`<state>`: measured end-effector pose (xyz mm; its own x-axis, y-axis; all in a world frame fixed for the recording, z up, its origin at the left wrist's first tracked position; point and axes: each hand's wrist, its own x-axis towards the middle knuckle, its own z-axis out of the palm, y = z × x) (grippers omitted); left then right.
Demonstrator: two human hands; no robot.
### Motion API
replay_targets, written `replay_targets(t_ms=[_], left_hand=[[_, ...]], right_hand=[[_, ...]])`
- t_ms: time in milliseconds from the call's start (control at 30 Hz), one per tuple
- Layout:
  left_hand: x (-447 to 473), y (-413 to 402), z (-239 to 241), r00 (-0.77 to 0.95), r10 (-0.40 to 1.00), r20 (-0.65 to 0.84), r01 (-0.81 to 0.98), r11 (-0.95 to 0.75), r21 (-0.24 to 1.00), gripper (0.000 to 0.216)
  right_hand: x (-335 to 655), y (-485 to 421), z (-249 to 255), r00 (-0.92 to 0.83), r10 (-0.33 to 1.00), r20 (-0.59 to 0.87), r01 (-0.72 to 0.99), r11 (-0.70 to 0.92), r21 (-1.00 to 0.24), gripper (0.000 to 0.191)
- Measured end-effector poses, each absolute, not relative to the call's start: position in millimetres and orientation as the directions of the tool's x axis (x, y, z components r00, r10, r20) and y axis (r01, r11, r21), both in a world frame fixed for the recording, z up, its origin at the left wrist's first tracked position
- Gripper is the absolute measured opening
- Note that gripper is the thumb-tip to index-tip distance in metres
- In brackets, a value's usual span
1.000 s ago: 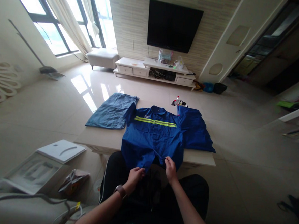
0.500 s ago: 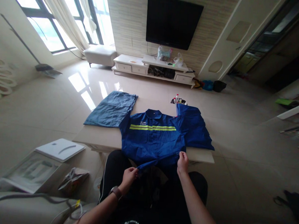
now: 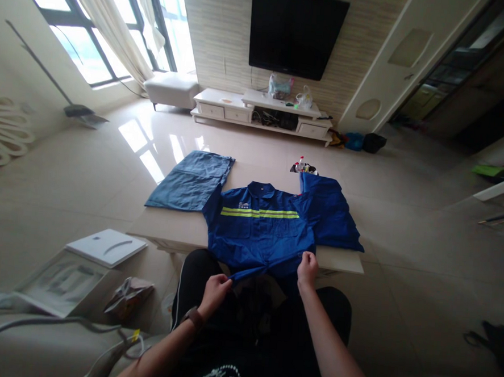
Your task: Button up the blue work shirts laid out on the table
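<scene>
A blue work shirt [image 3: 260, 231] with a yellow reflective stripe lies front-up on a low beige table [image 3: 172, 232], collar away from me, its hem hanging over the near edge. My left hand [image 3: 214, 291], with a watch on the wrist, is closed on the hem's left corner. My right hand [image 3: 307, 268] pinches the hem at the right, by the table edge. The hem is stretched between both hands.
A folded lighter blue garment [image 3: 190, 182] lies on the table's far left. Small bottles [image 3: 302, 167] stand at the far edge. A white box [image 3: 105, 246] and a bag [image 3: 128, 296] sit on the floor to my left. Beyond are a TV stand [image 3: 260, 118] and a TV [image 3: 296, 29].
My hands have spread apart along the hem: the right went up and right to the table edge, the left stayed low. The hem is now pulled taut between them.
</scene>
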<state>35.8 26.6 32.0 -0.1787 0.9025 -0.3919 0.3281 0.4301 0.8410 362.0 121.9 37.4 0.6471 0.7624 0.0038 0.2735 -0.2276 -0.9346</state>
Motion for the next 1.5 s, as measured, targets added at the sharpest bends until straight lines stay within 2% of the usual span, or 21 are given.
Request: replay_targets(t_ms=[133,233,300,367,433,567,700,867,933,1000,1100,1167,1233,1267,1333,1400,1500], left_hand=[[29.9,30.5,41.0,-0.176,0.936,-0.306,0.417,0.352,0.838,0.026],[29.4,35.2,39.1,-0.167,0.917,-0.363,0.441,0.398,0.804,0.018],[37.0,38.3,38.0,-0.225,0.910,-0.347,0.468,0.414,0.781,0.007],[53.6,41.8,40.8,-0.252,0.941,-0.227,0.523,0.330,0.786,0.024],[77.6,46.6,48.4,-0.164,0.979,-0.121,0.588,0.196,0.785,0.038],[126.1,63.8,69.7,0.033,0.988,-0.149,0.712,0.081,0.697,0.043],[149.7,83.8,83.6,0.050,0.978,-0.203,0.780,0.089,0.619,0.038],[157.6,95.4,87.0,0.107,0.987,-0.123,0.769,-0.004,0.639,0.013],[157.1,95.8,86.2,0.146,0.986,-0.085,0.746,-0.053,0.663,0.008],[153.4,94.1,85.4,0.166,0.985,-0.051,0.702,-0.082,0.707,0.012],[143.1,88.5,85.6,0.194,0.981,-0.006,0.630,-0.120,0.767,0.016],[136.3,83.7,86.4,0.237,0.971,0.009,0.609,-0.156,0.778,0.017],[131.5,79.3,86.9,0.273,0.962,0.017,0.609,-0.186,0.771,0.017],[129.9,77.6,86.8,0.282,0.959,0.021,0.614,-0.197,0.765,0.017],[127.5,75.4,85.7,0.282,0.959,0.030,0.623,-0.207,0.754,0.018],[125.1,75.1,83.9,0.260,0.965,0.030,0.630,-0.193,0.753,0.021],[121.0,77.2,81.9,0.238,0.971,0.019,0.635,-0.170,0.753,0.028]], right_hand=[[357.7,119.6,35.1,0.646,0.763,-0.022,0.248,-0.237,-0.939,0.043],[350.1,116.2,40.3,0.589,0.807,-0.039,0.221,-0.207,-0.953,0.046],[342.5,113.8,48.6,0.507,0.861,-0.044,0.206,-0.170,-0.964,0.046],[333.7,111.8,59.8,0.403,0.914,-0.039,0.195,-0.128,-0.972,0.044],[325.6,110.4,71.7,0.319,0.947,-0.022,0.191,-0.087,-0.978,0.042],[319.0,107.8,91.7,0.234,0.972,-0.025,0.161,-0.064,-0.985,0.041],[325.9,102.8,103.0,0.209,0.973,-0.094,0.071,-0.111,-0.991,0.035],[340.6,96.2,97.3,0.286,0.942,-0.178,-0.180,-0.130,-0.975,0.025],[349.8,96.1,89.9,0.361,0.915,-0.179,-0.109,-0.149,-0.983,0.028],[360.6,96.4,83.4,0.474,0.866,-0.159,0.022,-0.193,-0.981,0.033],[370.2,93.3,80.2,0.573,0.820,-0.016,0.270,-0.207,-0.940,0.039],[364.9,88.4,81.9,0.437,0.888,0.142,0.513,-0.116,-0.850,0.044],[350.0,83.2,84.1,0.157,0.970,0.184,0.702,0.021,-0.712,0.048],[340.7,81.4,84.8,0.027,0.990,0.141,0.741,0.075,-0.667,0.046],[323.6,80.4,85.5,-0.126,0.991,0.033,0.781,0.120,-0.612,0.037],[313.5,82.7,85.4,-0.174,0.984,-0.041,0.797,0.116,-0.592,0.026],[312.7,89.3,84.5,-0.177,0.980,-0.094,0.784,0.082,-0.616,0.022]])
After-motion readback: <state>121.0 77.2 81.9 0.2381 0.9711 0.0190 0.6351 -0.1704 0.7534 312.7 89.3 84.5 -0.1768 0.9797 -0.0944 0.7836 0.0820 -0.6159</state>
